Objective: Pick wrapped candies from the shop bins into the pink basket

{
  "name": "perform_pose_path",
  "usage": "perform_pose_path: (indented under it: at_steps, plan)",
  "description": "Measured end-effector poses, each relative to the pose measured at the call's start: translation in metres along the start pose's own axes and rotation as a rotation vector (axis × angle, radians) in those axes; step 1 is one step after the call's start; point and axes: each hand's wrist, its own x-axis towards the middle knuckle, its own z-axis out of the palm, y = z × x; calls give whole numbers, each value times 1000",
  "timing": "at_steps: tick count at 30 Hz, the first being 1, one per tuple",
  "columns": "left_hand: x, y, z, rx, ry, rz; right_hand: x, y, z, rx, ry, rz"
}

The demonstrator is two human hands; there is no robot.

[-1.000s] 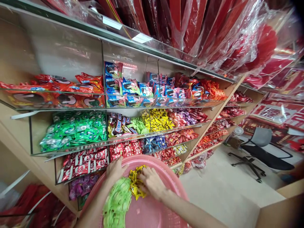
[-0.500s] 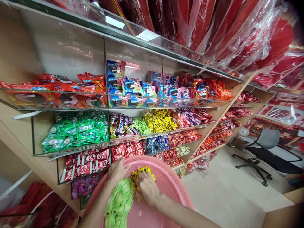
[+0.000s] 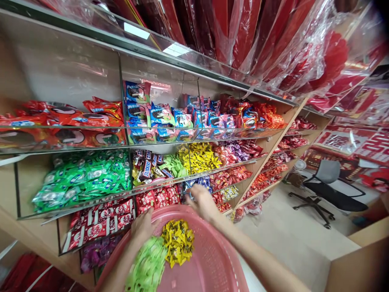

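A round pink plastic basket is in front of me, with my left hand closed over its far left rim. Inside it lie a heap of light green wrapped candies and, beside that, a pile of yellow wrapped candies. Above the basket's far rim is my right hand, its fingers apart and slightly blurred, with nothing visible in it. Its fingertips are close to the blue wrapped candies on the lower shelf, partly hidden behind the hand.
Glass-fronted shelves carry green packets, Snickers bars, yellow candies and blue-pink Oreo packs. Red packets fill a lower compartment. An office chair stands at right. Plastic-wrapped red items overhang the shelves.
My right hand has left the yellow candies in the basket and moved up and forward to the shelf. My left hand stays on the rim; the view has shifted slightly.
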Motion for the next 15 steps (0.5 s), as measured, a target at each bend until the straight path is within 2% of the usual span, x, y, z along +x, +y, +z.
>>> perform_pose_path:
  at_steps: [3, 5, 6, 8, 10, 15]
  plan:
    - [0, -4, 1, 11, 4, -6, 34, 49, -45, -110, 147, 197]
    - [-1, -5, 2, 15, 6, 6, 58, 80, -62, -225, 117, 386]
    - [-2, -5, 2, 14, 6, 15, 69, 92, -66, -264, 38, 459]
    - [-3, -4, 2, 9, 4, 30, 86, 110, -66, -297, -105, 561]
    - [-3, -4, 2, 5, 1, 31, 98, 118, -61, -295, -195, 610]
    - [-6, -5, 1, 3, 5, 11, 111, 120, -48, -302, -258, 684]
